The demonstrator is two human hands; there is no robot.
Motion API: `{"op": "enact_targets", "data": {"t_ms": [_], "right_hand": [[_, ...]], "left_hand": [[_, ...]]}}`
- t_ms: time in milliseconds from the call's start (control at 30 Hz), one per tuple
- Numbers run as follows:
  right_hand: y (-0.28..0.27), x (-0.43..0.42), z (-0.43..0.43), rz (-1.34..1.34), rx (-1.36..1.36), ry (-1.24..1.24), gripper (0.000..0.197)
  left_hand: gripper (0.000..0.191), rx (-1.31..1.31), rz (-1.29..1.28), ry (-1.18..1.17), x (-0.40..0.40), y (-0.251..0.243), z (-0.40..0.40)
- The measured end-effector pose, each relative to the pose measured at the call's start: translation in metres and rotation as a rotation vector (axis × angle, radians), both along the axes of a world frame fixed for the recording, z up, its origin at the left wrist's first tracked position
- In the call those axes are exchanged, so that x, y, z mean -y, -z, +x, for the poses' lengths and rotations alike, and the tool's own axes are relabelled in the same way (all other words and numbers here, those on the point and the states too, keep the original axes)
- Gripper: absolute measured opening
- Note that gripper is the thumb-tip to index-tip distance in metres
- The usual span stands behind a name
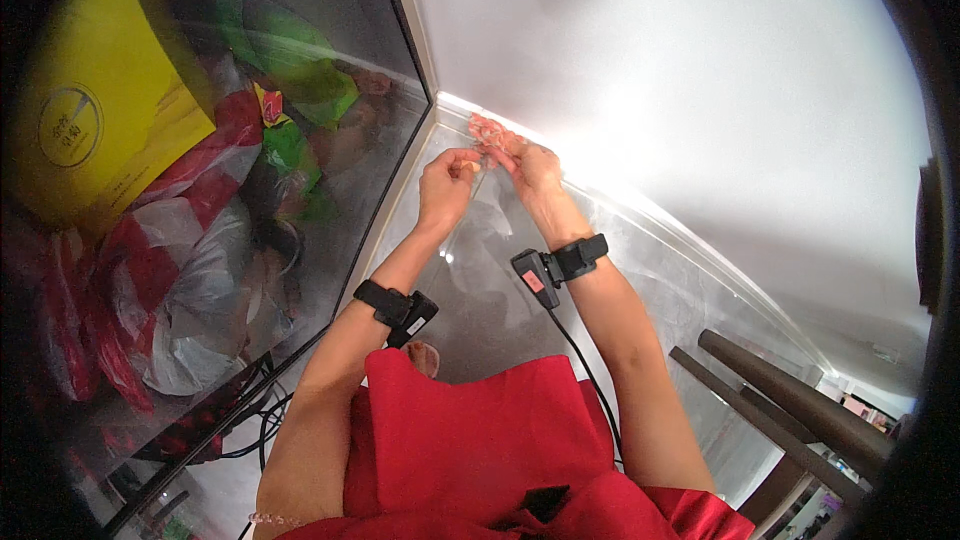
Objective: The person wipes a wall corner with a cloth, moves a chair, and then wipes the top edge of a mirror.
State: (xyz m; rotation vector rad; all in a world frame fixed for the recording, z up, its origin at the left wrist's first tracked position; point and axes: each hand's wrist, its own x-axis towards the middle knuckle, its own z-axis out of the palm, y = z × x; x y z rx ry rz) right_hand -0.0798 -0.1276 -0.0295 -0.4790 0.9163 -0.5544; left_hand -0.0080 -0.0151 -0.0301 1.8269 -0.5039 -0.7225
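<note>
Both of my hands are close together near the corner where the white wall meets the dark-edged cabinet or table. My right hand (536,165) holds a crumpled orange-and-white patterned cloth (491,131) beside the wall's baseboard. Just left of it, my left hand (450,187) pinches a small pale piece (471,166) between thumb and fingers; what the piece is cannot be told. Each wrist wears a black strap with a small black device, and a cable runs from the one on the right. Below the hands lies a shiny grey tiled floor (480,292).
At left, a dark surface carries a yellow printed bag (120,112), red-and-white plastic bags (180,240) and green packaging (300,67). Black cables (262,420) hang at lower left. The white wall (675,75) rises at right, with dark brown bars (787,397) of furniture at lower right.
</note>
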Motion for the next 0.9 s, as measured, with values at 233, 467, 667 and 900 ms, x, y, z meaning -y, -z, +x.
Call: {"op": "enact_targets", "data": {"t_ms": [233,467,667,900], "right_hand": [[0.010,0.000,0.002,0.063,-0.007,0.124,0.019],[0.004,0.019,-0.051,-0.047,-0.008,0.048,0.024],[-0.008,0.022,-0.095,-0.038,-0.113,0.138,0.030],[0.008,0.018,-0.140,-0.067,-0.093,0.104,0.021]], "left_hand": [[0.016,-0.011,0.028,0.058,0.000,-0.008,-0.002],[0.015,0.011,-0.040,0.074,0.001,-0.010,-0.012],[0.017,0.028,0.002,0.115,0.005,-0.012,-0.022],[0.016,0.033,0.079,0.135,0.002,-0.004,-0.022]]}}
